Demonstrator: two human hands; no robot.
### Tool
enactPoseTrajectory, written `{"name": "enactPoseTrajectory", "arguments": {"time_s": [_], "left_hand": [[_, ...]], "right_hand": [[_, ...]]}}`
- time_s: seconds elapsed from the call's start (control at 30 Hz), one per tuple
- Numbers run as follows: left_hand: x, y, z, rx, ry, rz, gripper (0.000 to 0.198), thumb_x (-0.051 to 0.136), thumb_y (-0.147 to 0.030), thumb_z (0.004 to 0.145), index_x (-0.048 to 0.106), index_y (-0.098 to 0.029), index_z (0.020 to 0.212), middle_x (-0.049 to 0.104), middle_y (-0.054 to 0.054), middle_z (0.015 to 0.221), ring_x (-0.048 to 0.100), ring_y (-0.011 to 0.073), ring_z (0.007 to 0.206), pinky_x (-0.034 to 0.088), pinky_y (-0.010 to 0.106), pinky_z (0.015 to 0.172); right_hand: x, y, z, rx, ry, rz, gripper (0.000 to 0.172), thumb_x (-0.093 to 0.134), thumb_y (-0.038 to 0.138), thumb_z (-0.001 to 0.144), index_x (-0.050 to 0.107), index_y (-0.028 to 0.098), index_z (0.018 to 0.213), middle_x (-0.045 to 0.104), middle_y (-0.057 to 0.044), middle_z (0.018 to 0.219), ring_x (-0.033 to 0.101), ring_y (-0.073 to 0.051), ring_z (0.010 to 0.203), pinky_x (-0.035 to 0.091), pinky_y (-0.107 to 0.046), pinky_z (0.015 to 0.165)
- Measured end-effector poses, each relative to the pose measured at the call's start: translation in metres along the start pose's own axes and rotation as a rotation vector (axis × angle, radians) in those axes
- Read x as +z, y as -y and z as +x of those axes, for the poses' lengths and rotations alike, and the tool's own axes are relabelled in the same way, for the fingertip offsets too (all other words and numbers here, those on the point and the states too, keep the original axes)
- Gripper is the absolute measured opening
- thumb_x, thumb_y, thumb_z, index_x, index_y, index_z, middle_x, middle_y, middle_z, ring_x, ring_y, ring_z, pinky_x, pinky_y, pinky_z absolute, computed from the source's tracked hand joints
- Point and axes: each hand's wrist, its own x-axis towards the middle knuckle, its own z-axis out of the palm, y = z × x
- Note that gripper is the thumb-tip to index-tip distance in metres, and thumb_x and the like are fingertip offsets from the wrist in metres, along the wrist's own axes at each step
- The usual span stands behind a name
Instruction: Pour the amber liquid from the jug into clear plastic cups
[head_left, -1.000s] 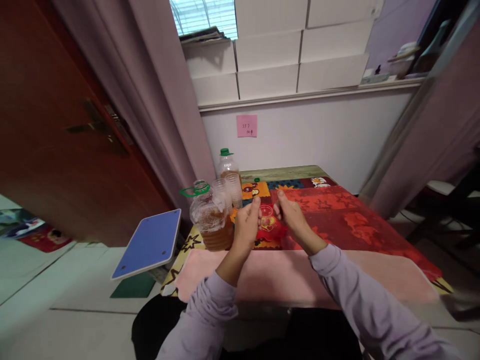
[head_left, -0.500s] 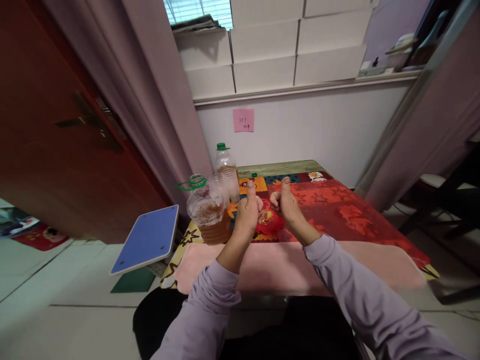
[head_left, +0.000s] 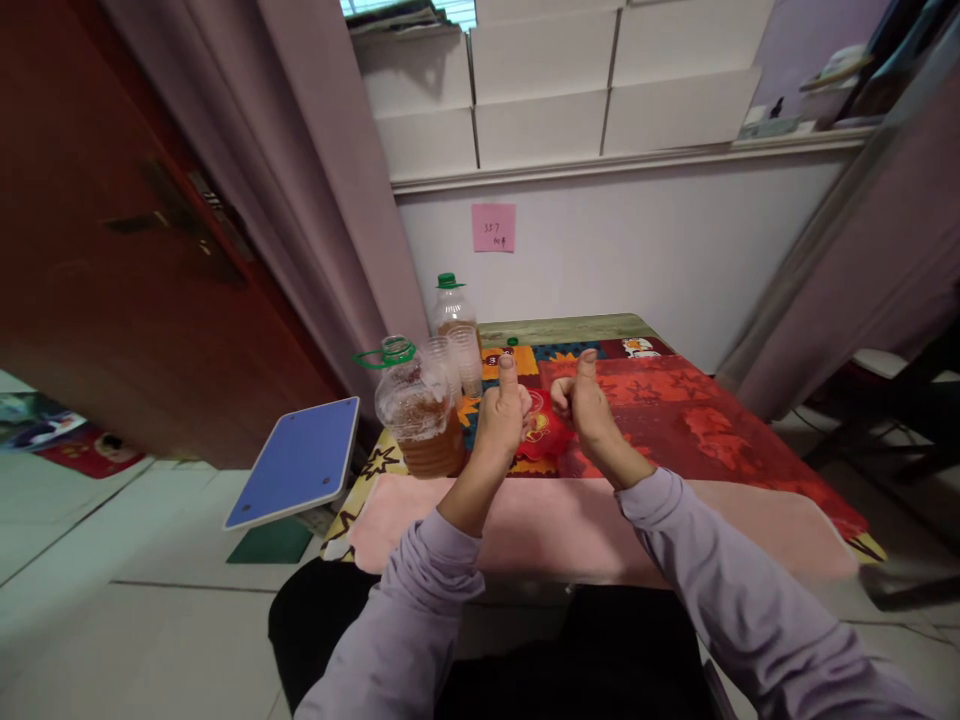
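Observation:
My left hand (head_left: 502,420) and my right hand (head_left: 586,405) are both raised above the table (head_left: 585,520) as closed fists with the thumbs pointing up, nothing in them. Between and behind them a small clear plastic cup (head_left: 535,425) sits on a red patch of the patterned cloth. Just left of my left hand stands a large clear jug (head_left: 418,415) with brown liquid and a green ring at its open neck. Behind it are stacked clear cups (head_left: 459,365) and a smaller bottle (head_left: 451,308) with a green cap.
A blue board (head_left: 296,462) sticks out at the table's left corner. A small green cap (head_left: 513,342) lies at the table's far edge. A pink curtain (head_left: 315,180) and red door (head_left: 112,250) are on the left. A pink note (head_left: 493,227) is on the wall.
Both hands let go of the small cup area and rose into thumbs-up fists. The view shifted slightly; the jug and bottles stayed put.

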Motion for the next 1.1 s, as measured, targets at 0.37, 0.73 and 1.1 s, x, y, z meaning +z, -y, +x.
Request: {"name": "enactPoseTrajectory", "arguments": {"time_s": [0.37, 0.73, 1.1], "left_hand": [[-0.028, 0.047, -0.033, 0.088, 0.037, 0.09, 0.076, 0.056, -0.094, 0.085, 0.048, -0.024, 0.055, 0.046, -0.003, 0.05, 0.043, 0.0124, 0.051, 0.034, 0.029, 0.054], [-0.158, 0.108, -0.062, 0.233, -0.865, 0.056, 0.059, 0.084, -0.067, 0.08, 0.062, -0.023, 0.112, 0.071, 0.006, 0.11, 0.07, 0.0206, 0.103, 0.056, 0.034, 0.097], [-0.088, 0.147, -0.03, 0.161, -0.865, 0.236, 0.118, 0.099, -0.045, 0.07, 0.028, -0.026, 0.162, 0.053, 0.021, 0.158, 0.054, 0.0361, 0.153, 0.046, 0.055, 0.126]], "right_hand": [[0.03, -0.03, -0.021, 0.038, 0.043, 0.183, 0.081, 0.044, 0.1, 0.089, 0.047, 0.026, 0.056, 0.044, 0.002, 0.051, 0.039, -0.013, 0.048, 0.031, -0.029, 0.05], [0.155, -0.107, -0.069, -0.092, 0.154, 0.145, 0.033, 0.069, 0.045, 0.096, 0.068, 0.023, 0.121, 0.076, -0.01, 0.111, 0.073, -0.022, 0.086, 0.062, -0.032, 0.068], [0.178, -0.164, -0.065, -0.341, 0.007, -0.075, 0.053, 0.056, 0.027, 0.101, 0.056, 0.021, 0.154, 0.067, -0.021, 0.149, 0.066, -0.035, 0.138, 0.058, -0.061, 0.115]]}}
